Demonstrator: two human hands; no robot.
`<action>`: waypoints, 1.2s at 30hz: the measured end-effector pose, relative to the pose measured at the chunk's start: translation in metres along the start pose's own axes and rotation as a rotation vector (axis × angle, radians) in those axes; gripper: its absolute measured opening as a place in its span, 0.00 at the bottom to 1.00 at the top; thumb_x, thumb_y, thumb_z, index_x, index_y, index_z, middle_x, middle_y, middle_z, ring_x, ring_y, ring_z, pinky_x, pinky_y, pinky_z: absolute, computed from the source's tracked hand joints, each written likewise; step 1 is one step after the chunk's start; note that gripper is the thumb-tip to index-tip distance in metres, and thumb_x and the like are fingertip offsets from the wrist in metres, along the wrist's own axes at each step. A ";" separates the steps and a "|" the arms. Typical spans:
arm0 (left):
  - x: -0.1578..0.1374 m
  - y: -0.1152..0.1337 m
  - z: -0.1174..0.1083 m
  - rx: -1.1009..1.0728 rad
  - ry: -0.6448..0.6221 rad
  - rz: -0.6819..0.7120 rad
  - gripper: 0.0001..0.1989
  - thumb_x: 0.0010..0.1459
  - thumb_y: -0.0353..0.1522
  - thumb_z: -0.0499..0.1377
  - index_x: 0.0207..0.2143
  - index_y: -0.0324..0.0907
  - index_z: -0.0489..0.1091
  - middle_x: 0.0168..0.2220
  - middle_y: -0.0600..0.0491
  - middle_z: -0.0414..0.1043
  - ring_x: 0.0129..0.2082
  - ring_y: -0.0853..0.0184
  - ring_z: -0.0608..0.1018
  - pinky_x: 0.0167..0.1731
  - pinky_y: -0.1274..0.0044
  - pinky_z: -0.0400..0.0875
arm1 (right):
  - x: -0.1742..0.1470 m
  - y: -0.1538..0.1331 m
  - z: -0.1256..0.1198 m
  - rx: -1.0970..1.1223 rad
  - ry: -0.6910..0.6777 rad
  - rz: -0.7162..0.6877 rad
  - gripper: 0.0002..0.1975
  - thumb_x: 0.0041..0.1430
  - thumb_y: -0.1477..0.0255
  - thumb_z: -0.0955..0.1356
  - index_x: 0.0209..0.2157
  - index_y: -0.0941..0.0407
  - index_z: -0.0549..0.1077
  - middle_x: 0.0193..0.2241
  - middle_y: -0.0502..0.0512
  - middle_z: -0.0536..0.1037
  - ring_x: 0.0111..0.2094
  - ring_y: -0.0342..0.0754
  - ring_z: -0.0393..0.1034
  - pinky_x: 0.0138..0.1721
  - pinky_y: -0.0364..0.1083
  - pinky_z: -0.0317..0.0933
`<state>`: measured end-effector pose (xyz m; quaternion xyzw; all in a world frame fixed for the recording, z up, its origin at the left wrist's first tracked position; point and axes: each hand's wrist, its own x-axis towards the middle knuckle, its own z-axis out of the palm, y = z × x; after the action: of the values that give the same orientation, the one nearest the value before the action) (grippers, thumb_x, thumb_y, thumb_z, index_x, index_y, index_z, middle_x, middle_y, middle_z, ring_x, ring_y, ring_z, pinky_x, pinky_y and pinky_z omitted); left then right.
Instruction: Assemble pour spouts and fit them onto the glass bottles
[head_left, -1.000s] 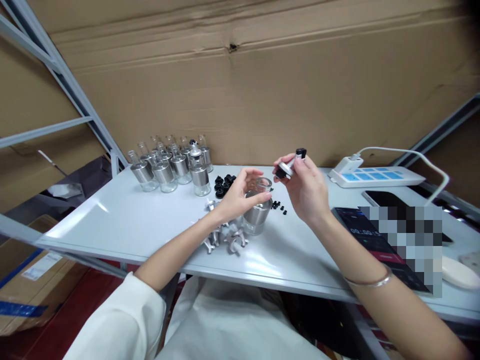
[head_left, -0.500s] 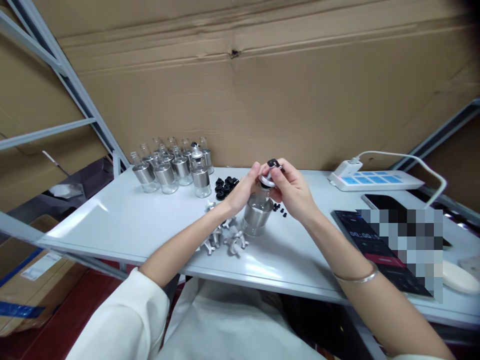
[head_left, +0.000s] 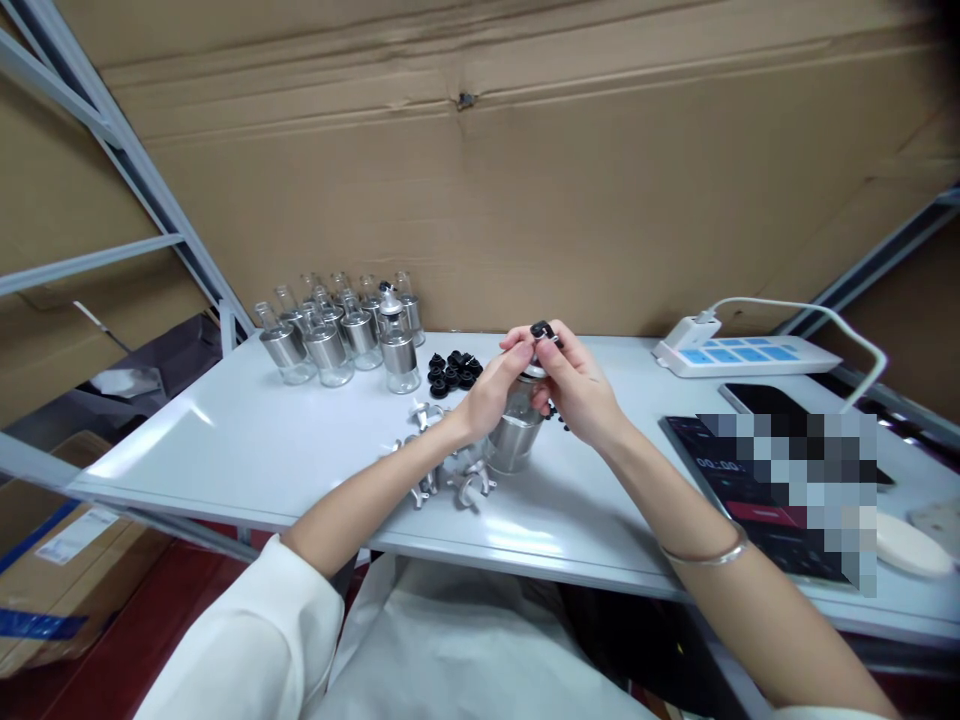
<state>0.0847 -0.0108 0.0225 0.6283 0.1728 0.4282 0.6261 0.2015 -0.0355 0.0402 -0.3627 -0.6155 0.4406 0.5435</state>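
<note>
A glass bottle (head_left: 516, 440) with a metal band stands on the table in front of me, its neck hidden by my fingers. On its mouth sits a silver pour spout with a black tip (head_left: 541, 329). My right hand (head_left: 577, 385) pinches this spout from the right. From the left, my left hand (head_left: 491, 390) closes round the spout's base and the bottle's neck. Loose silver spout parts (head_left: 472, 485) lie left of the bottle, partly under my left forearm. Behind them is a cluster of black stoppers (head_left: 454, 374). Tiny black pieces (head_left: 564, 422) show beside my right hand.
Several metal-banded bottles (head_left: 326, 345) stand at the back left; one bottle (head_left: 399, 355) in front carries a spout. To the right are a power strip (head_left: 746, 356) with a plugged white charger, a phone with a timer (head_left: 720, 470) and a white round object (head_left: 911, 546). Cardboard walls the back.
My left hand has moved right and closed in on the spout's base. The right hand keeps its pinch on the spout. The bottle stays where it was.
</note>
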 end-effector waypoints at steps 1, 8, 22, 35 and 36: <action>-0.001 0.000 0.001 0.001 0.013 0.010 0.27 0.56 0.56 0.49 0.35 0.41 0.65 0.19 0.56 0.63 0.23 0.67 0.73 0.30 0.72 0.72 | 0.000 0.000 0.000 -0.002 -0.001 -0.004 0.22 0.51 0.46 0.66 0.33 0.51 0.65 0.38 0.50 0.75 0.13 0.34 0.56 0.11 0.39 0.50; -0.002 0.001 0.005 -0.065 0.006 0.069 0.22 0.55 0.52 0.52 0.34 0.41 0.63 0.20 0.57 0.63 0.21 0.70 0.70 0.27 0.76 0.68 | -0.003 0.007 0.005 0.024 0.043 -0.057 0.18 0.54 0.51 0.66 0.35 0.51 0.68 0.44 0.50 0.75 0.14 0.33 0.52 0.11 0.39 0.44; 0.000 -0.007 0.004 -0.059 0.118 0.110 0.12 0.57 0.42 0.49 0.30 0.42 0.57 0.22 0.59 0.61 0.23 0.72 0.70 0.24 0.80 0.65 | -0.004 0.031 0.022 0.023 0.304 -0.215 0.20 0.52 0.49 0.65 0.30 0.52 0.67 0.21 0.46 0.62 0.16 0.39 0.49 0.14 0.41 0.47; -0.002 -0.006 0.008 0.187 0.292 0.205 0.09 0.62 0.37 0.44 0.35 0.42 0.59 0.27 0.57 0.62 0.27 0.72 0.67 0.31 0.79 0.64 | -0.007 0.041 0.024 -0.056 0.372 -0.273 0.24 0.53 0.45 0.62 0.35 0.52 0.69 0.22 0.47 0.61 0.21 0.42 0.55 0.20 0.42 0.53; -0.002 -0.006 0.008 0.212 0.309 0.214 0.10 0.62 0.38 0.44 0.36 0.42 0.60 0.28 0.56 0.64 0.28 0.71 0.68 0.33 0.78 0.64 | -0.007 0.041 0.024 -0.046 0.375 -0.273 0.24 0.52 0.46 0.63 0.35 0.52 0.69 0.21 0.47 0.60 0.21 0.42 0.56 0.22 0.42 0.54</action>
<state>0.0915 -0.0169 0.0170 0.6321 0.2434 0.5630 0.4736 0.1775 -0.0315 -0.0012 -0.3637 -0.5572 0.2737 0.6945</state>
